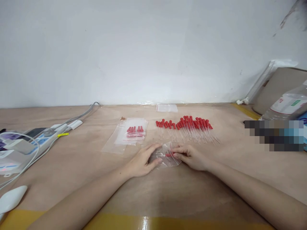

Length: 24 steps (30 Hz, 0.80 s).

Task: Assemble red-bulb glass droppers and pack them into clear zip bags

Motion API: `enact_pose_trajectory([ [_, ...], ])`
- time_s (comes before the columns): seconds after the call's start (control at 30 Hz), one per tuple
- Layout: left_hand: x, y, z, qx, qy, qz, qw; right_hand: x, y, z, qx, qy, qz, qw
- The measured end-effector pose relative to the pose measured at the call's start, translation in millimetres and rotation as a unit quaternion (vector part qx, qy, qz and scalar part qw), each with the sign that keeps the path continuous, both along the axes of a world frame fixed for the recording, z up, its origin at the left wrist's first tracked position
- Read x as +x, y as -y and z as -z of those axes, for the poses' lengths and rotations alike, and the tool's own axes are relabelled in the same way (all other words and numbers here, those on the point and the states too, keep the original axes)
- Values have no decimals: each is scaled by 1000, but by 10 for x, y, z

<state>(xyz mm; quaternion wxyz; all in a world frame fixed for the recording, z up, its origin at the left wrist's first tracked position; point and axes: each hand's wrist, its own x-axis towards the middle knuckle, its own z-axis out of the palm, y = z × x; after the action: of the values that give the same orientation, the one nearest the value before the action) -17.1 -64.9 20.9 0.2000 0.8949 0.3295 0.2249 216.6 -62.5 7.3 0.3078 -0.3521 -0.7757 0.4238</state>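
Note:
A clear plastic zip bag lies between my hands, low over the table. My left hand is closed on the bag's left side, with the thumb in front and the fingers behind. At the bag's right end, my right hand pinches red-topped glass droppers, their clear stems pointing left within the bag; how many is hard to tell. Behind my hands, a row of loose droppers with red rubber bulbs is spread out. To their left sits a stack of bags with red bulbs showing through the plastic.
A flat clear bag lies near the wall. On the left are a power strip with cables and a white rounded object. A plastic bottle is at the right, beside a blurred patch. Yellow tape edges the table's front.

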Motion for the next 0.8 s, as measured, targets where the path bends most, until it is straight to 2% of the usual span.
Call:
enact_pose_trajectory([
  [0.2,-37,-39,7,26,14,22,999,1,-17,61,-140,-100,62,983],
  [0.4,-5,-36,27,26,-4,13,1000,-7,32,6,-82,-64,60,993],
  [0.6,-2,-47,4,24,-1,13,1000,-14,22,104,-156,-74,134,976],
  [0.8,-10,-55,13,28,-4,43,999,-22,12,66,-180,-105,186,960],
])
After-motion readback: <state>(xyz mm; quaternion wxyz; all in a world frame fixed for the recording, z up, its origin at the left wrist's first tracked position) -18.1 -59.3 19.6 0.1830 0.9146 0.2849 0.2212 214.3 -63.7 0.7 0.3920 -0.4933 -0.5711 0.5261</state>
